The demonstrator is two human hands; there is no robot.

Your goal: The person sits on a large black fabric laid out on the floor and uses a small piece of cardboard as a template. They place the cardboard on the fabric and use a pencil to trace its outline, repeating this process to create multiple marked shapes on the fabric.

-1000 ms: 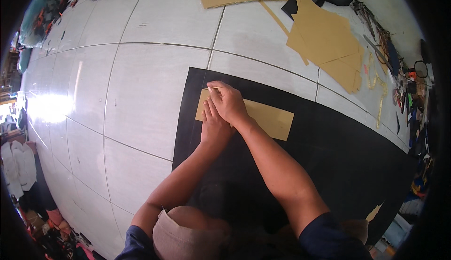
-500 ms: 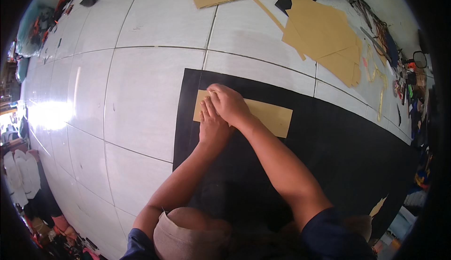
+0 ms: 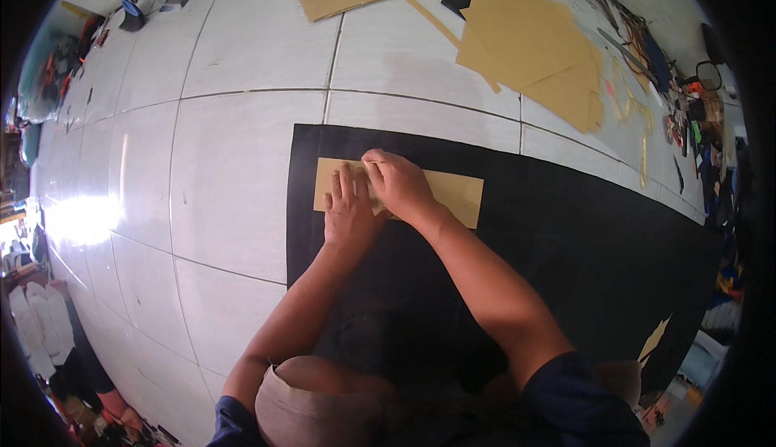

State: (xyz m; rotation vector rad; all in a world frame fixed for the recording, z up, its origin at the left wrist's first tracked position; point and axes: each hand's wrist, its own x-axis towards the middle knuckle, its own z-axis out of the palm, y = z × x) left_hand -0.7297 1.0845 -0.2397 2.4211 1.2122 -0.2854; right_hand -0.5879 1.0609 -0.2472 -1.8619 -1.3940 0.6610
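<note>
White tiles (image 3: 230,164) spread across the left of the frame, bordering a black sheet (image 3: 558,229). Near the center, a person's left hand (image 3: 351,209) lies flat, fingers slightly parted, on a tan card (image 3: 457,196) resting on that sheet. Just beside it, the right hand (image 3: 402,188) is closed in a pinch at the card's upper edge, apparently on a slim stick (image 3: 375,162), mostly hidden. The step looks like working along that edge; the next move likely calls for firm pressure on the card. Tan paper pieces (image 3: 529,43) lie at upper right.
</note>
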